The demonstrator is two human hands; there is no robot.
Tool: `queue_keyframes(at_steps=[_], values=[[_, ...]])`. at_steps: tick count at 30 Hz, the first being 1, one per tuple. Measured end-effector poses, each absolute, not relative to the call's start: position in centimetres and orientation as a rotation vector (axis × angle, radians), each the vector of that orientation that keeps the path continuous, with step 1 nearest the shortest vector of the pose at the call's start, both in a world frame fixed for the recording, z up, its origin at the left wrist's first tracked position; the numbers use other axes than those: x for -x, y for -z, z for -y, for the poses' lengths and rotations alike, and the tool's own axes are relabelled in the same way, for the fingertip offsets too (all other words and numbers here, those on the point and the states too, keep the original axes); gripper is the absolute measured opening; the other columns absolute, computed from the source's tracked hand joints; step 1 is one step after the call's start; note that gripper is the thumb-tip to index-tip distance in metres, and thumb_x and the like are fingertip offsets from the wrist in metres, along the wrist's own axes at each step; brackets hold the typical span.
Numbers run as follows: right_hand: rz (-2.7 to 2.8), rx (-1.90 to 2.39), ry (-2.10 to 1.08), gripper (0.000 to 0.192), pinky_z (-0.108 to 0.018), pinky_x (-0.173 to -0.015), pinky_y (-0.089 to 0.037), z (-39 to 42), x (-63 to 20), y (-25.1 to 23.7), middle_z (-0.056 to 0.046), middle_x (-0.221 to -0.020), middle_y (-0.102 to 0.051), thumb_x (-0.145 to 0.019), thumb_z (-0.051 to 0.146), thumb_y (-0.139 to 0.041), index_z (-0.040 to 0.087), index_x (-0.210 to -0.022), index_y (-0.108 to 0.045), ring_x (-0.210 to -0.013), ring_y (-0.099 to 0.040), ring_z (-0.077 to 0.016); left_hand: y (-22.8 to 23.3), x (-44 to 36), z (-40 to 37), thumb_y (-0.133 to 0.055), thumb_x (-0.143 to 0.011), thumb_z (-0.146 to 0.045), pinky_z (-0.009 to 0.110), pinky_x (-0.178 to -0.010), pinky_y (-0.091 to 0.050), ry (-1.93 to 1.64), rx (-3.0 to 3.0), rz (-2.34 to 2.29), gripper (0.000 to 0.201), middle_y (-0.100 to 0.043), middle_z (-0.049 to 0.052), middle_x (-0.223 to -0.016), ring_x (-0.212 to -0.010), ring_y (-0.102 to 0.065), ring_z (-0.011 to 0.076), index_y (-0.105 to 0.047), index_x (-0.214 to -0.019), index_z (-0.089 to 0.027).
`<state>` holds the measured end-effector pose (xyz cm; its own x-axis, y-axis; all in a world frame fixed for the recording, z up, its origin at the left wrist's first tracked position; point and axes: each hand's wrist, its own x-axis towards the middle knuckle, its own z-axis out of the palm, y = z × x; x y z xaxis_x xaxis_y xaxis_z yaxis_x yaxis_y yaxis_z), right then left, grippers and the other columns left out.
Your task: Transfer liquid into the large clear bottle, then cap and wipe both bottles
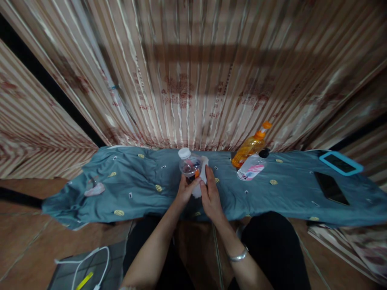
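Note:
A clear plastic bottle [189, 164] with a white cap stands tilted at the middle of the cloth-covered surface, an orange and dark label partly showing. My left hand [186, 191] is closed around its lower left side. On the other side, my right hand [211, 193] presses a white tissue or cloth [204, 164] against the bottle, fingers together. The bottle's base is hidden behind my hands and the white piece. To the right are a bottle of orange liquid [246, 151] with an orange pump top and a clear bottle [252, 167] with a black cap and pink label.
A teal patterned cloth [145, 173] covers the narrow surface. At right lie a dark phone [331, 188] and a blue-framed tablet [341, 163]. A small pinkish-white item [95, 189] is at left. Below left, a white cable [105, 262] rests on a grey box. A striped curtain [193, 80] hangs behind.

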<state>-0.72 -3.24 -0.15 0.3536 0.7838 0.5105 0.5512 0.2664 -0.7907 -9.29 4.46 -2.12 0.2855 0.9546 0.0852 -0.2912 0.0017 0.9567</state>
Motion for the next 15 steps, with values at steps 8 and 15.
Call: queue_keyframes(at_steps=[8, 15], values=[[1.481, 1.466, -0.095, 0.052, -0.047, -0.116, -0.029, 2.5, 0.4, 2.0, -0.011, -0.150, -0.035, -0.103, 0.036, -0.030, 0.018, -0.152, -0.028, -0.140, -0.030, -0.0214, 0.4, 10.0, -4.7, -0.084, -0.056, -0.037, 0.040, -0.092, -0.051, -1.158, -0.854, -0.704, 0.059, -0.072, 0.005, -0.101, -0.099, -0.069, 0.0253, -0.060, -0.106, -0.017], [1.209, 1.449, -0.427, 0.057, -0.046, -0.116, -0.029, 3.7, -0.3, 3.0, -0.011, -0.147, -0.041, -0.100, 0.050, -0.034, 0.015, -0.145, -0.042, -0.137, -0.038, -0.0233, -0.4, 10.2, -4.6, -0.091, -0.044, -0.030, 0.039, -0.093, -0.051, -1.229, -0.850, -0.726, 0.061, -0.074, 0.004, -0.094, -0.091, -0.070, 0.0226, -0.064, -0.097, -0.016]])
